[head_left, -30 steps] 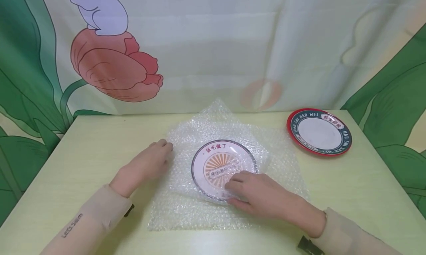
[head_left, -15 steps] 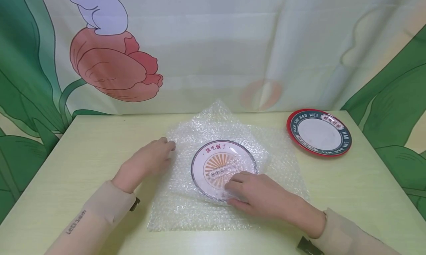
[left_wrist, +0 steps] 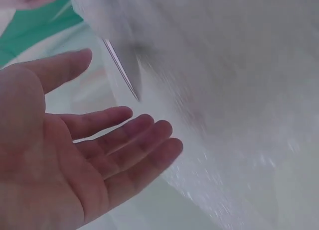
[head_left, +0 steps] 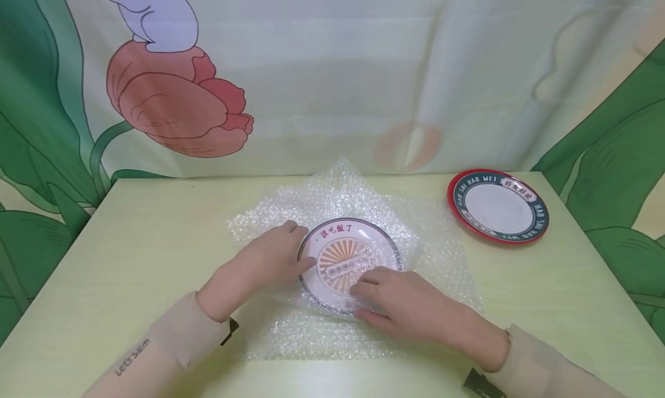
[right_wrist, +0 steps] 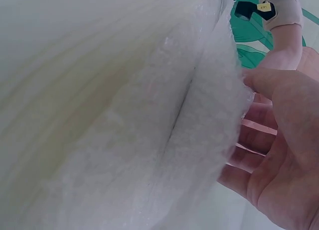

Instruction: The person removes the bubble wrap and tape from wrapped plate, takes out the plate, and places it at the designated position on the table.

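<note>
A round white plate point(head_left: 340, 242) with a dark rim and an orange sunburst print lies on a sheet of bubble wrap point(head_left: 280, 334). One flap of the wrap covers the plate's lower right. Over that flap rests my right hand point(head_left: 410, 305), its fingers lying on the plate through the film. My left hand point(head_left: 260, 262) is at the plate's left edge, the thumb near the rim. In the left wrist view its fingers point(left_wrist: 144, 165) are loosely extended beside the wrap, thumb apart. The right wrist view shows the right hand's fingers point(right_wrist: 256, 135) partly behind the wrap.
A plate with a green lettered border point(head_left: 499, 207) sits on a red plate point(head_left: 454, 204) at the table's back right. The pale table point(head_left: 171, 230) meets a printed curtain point(head_left: 312, 86) at its far edge.
My left hand has moved right, from the wrap's left edge to the plate's rim. The wrap's left side has shifted and bulges behind the hand. The right hand stays in place.
</note>
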The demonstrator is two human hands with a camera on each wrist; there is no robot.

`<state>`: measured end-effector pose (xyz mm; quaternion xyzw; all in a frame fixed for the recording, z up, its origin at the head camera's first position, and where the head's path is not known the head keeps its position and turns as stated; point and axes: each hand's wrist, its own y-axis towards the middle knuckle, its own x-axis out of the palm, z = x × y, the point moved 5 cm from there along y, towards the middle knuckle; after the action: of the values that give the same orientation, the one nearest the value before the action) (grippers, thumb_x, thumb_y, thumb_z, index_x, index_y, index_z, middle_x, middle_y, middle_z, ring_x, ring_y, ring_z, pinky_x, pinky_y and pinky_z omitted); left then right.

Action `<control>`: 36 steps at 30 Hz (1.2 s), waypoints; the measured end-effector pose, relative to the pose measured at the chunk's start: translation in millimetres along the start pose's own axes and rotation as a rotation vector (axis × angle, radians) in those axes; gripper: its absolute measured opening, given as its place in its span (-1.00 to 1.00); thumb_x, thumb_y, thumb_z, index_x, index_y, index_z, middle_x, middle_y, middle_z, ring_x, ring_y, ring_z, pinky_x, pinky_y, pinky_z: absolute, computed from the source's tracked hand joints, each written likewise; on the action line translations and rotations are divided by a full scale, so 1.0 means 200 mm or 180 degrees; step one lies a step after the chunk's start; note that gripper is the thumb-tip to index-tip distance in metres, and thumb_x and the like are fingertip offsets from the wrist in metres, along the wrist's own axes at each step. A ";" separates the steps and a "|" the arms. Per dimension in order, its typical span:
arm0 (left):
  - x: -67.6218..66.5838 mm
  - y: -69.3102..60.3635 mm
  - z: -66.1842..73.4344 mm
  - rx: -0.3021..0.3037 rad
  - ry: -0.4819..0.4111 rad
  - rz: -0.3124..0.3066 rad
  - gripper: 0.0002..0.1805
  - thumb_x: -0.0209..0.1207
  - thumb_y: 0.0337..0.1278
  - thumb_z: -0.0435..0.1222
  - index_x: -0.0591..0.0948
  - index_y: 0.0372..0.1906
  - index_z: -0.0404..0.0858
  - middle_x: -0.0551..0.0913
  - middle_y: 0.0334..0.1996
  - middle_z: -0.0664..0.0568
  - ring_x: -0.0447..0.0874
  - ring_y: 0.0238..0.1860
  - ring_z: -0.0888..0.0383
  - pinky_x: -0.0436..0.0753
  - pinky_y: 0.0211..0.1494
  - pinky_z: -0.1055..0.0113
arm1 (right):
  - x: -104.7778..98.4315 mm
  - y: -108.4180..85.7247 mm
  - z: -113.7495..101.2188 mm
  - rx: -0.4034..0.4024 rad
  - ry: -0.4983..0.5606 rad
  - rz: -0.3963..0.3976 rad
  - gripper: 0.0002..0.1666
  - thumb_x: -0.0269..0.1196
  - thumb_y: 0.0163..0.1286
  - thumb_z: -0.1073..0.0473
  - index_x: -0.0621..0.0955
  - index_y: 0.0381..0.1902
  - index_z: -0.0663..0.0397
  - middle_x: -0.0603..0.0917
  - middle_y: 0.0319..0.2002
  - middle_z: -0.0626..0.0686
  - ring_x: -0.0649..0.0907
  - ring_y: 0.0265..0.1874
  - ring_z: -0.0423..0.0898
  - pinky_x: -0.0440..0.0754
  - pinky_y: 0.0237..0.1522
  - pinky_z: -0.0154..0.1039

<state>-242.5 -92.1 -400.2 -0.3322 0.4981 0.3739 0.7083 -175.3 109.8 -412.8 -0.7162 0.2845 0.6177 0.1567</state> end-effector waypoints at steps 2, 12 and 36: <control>0.01 0.00 0.03 0.0010 -0.0007 -0.0053 -0.41 0.31 0.36 -0.06 0.52 0.24 -0.43 0.55 0.02 -0.17 0.57 -0.06 -0.01 0.64 0.06 0.07 | 0.00 0.00 0.00 0.0000 -0.0012 -0.0004 -0.70 0.32 0.46 -0.06 0.68 0.03 -0.06 0.68 -0.10 -0.10 0.66 -0.10 -0.16 0.69 -0.11 -0.20; 0.07 -0.01 0.05 -0.0029 0.0159 -0.0213 -0.12 0.35 0.27 0.02 0.32 0.44 -0.48 0.49 0.16 -0.26 0.54 0.09 -0.09 0.64 0.14 0.01 | -0.01 -0.01 0.00 0.0093 -0.0016 0.0039 -0.56 0.31 0.47 -0.05 0.63 0.22 -0.06 0.66 0.02 -0.04 0.66 -0.05 -0.12 0.72 -0.15 -0.13; 0.07 0.01 0.05 -0.0076 0.0178 -0.0279 -0.15 0.35 0.28 0.02 0.37 0.41 -0.49 0.50 0.15 -0.27 0.53 0.12 -0.10 0.61 0.18 -0.03 | -0.14 -0.10 -0.02 -0.0140 -0.0601 0.0618 -0.73 0.37 0.33 0.01 0.67 -0.13 0.04 0.56 0.24 0.18 0.46 0.34 0.13 0.05 0.53 0.14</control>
<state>-236.3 -80.2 -411.3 -0.3726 0.4982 0.3390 0.7058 -162.7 129.1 -387.3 -0.6272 0.3228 0.7007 0.1065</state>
